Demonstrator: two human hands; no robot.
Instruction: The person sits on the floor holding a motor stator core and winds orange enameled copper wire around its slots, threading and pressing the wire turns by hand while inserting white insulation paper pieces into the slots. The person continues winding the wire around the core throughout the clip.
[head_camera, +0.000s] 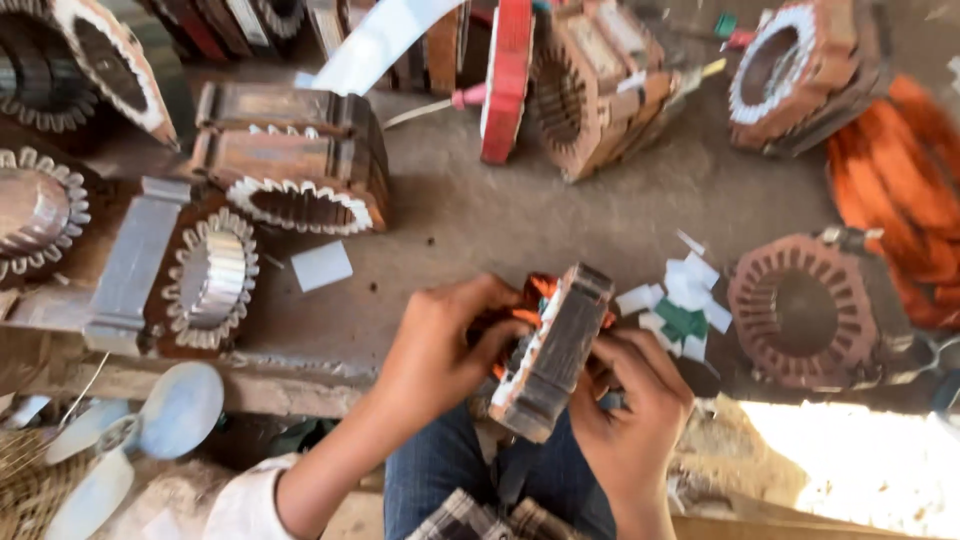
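The head view is showing a square motor stator core (552, 350) being held between both hands above the person's lap, just off the near edge of the table (520, 215). The core is standing on edge and tilting, with its long side running from the lower left up toward the upper right; one flat laminated face is turning toward the left hand, the other toward the right hand. The left hand (440, 345) is closing around the left face, its fingers curling over the orange copper winding (530, 295) that is protruding from the bore. The right hand (632, 410) is gripping the lower right edge of the core from beneath, thumb lying along the side. Both hands are touching the core, so neither is nearer; the left hand is the one in contact with the winding. On the table just beside the right hand, a small heap of white and green insulation slips (683, 300) is lying, and beyond it a round, rust-coloured stator (800, 310) is resting near the right edge. A bundle of orange wire (900, 180) is lying at the far right. More square stators (290, 160) are standing toward the far left, and a pale fan blade (150, 420) is lying below the near left edge.
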